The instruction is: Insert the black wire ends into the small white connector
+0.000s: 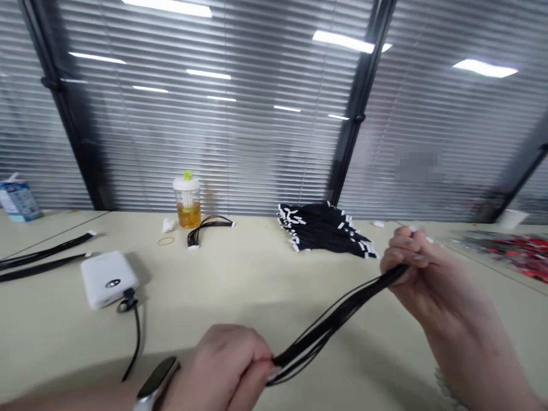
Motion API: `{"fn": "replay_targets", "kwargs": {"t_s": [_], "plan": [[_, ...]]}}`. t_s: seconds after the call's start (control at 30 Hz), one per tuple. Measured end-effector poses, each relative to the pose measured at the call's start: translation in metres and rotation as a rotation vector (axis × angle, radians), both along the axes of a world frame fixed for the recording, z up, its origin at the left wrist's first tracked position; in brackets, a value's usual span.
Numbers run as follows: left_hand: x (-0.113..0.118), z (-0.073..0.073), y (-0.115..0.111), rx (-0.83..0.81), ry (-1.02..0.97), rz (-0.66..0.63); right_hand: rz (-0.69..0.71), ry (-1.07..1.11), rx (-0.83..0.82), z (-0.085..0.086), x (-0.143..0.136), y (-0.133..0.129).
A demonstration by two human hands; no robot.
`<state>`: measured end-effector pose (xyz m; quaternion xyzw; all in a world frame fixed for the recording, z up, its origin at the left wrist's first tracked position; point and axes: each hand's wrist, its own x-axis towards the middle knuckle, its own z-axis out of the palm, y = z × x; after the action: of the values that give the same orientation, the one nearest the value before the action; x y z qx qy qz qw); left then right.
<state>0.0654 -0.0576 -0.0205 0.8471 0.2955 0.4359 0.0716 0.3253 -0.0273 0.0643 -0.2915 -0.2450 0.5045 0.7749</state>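
Note:
A bundle of thin black wires, a wire harness (338, 317), stretches slantwise between my two hands above the table. My left hand (226, 365), low in the middle, is closed around its near end. Higher up on the right, my right hand (409, 260) grips the far end with curled fingers. A few strands bow away from the main bundle. Both ends of the harness are hidden inside my fists. Behind it lies a pile of black harnesses (323, 228) with white connectors.
A white power bank (109, 279) with a black cable (137, 337) sits at left, near more black harnesses (47, 251). Toward the back stand a bottle of amber liquid (187, 205), a short harness (205, 228) and a drink carton (19, 200). Red items (522, 254) lie far right.

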Motion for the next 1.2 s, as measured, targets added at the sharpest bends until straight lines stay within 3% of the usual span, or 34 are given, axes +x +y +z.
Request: {"fn": "replay_targets", "kwargs": {"t_s": [0.07,0.17,0.23,0.33,0.4,0.5,0.63,0.73,0.93,1.2], "plan": [[-0.002,0.003,-0.001,0.110,0.021,-0.019,-0.017,-0.135,0.048,-0.002,0.006,0.002],[-0.008,0.009,0.000,0.185,0.188,-0.017,-0.074,-0.526,0.126,-0.009,0.019,0.010],[-0.013,0.011,0.006,0.212,0.316,0.005,-0.088,-0.746,0.089,-0.013,0.022,0.019],[-0.019,0.012,0.029,0.175,0.493,0.056,0.045,-0.898,-0.009,-0.014,0.019,0.036],[-0.019,0.017,0.052,0.162,0.595,0.080,0.090,-0.875,-0.016,-0.011,0.017,0.054],[-0.006,0.037,0.095,0.195,0.733,0.148,-0.014,-0.831,-0.001,-0.001,0.027,0.092],[0.032,0.074,0.165,0.147,0.686,0.273,-0.207,-0.885,-0.015,0.018,0.058,0.156],[0.068,0.088,0.224,0.116,0.637,0.312,-0.319,-1.018,-0.071,0.025,0.084,0.197],[0.124,0.078,0.318,0.055,0.606,0.349,-0.507,-1.467,-0.181,0.011,0.130,0.245],[0.156,0.049,0.384,-0.092,0.492,0.328,-0.634,-1.759,-0.348,-0.032,0.148,0.304]]}}
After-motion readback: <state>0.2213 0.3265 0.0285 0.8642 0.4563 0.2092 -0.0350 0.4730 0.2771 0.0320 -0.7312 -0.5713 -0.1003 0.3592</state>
